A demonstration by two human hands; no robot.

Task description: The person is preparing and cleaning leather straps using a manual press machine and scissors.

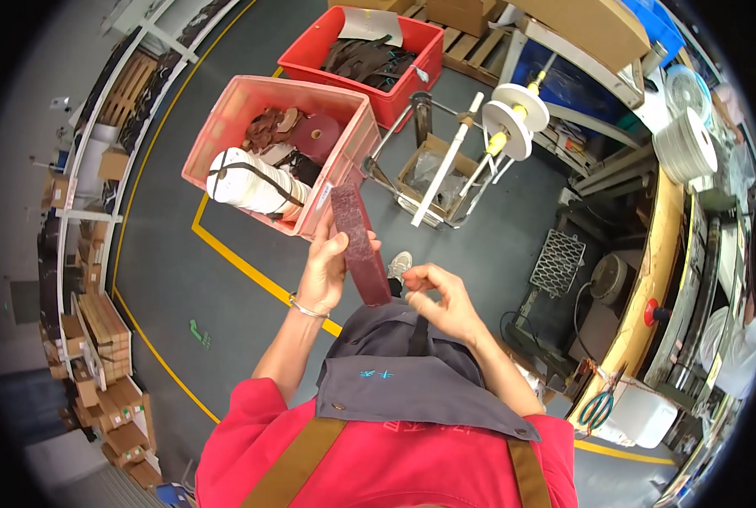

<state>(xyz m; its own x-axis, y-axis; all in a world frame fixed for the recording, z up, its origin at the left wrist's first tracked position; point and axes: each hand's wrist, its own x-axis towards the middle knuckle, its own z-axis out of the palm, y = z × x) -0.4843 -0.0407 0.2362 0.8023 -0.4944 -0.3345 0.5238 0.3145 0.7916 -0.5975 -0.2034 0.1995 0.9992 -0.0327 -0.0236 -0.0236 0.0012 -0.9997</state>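
A long maroon bar (357, 250) with a speckled face, perhaps a coiled strip seen edge-on, is tilted upright in front of me. My left hand (327, 271) grips it along its left side, fingers wrapped behind it. Just right of its lower end, my right hand (437, 300) has loosely curled fingers, thumb and forefinger slightly apart, with nothing visible between them. Below both hands hangs a grey apron (420, 394) with a dark strap, over a red shirt.
Beyond are a pink bin (213, 110) with a white roll and scraps, a red bin (302, 61) of dark strips, and a metal reel stand (445, 186) with white spools. A bench (640, 330) with scissors runs along the right; shelving (90, 216) lines the left.
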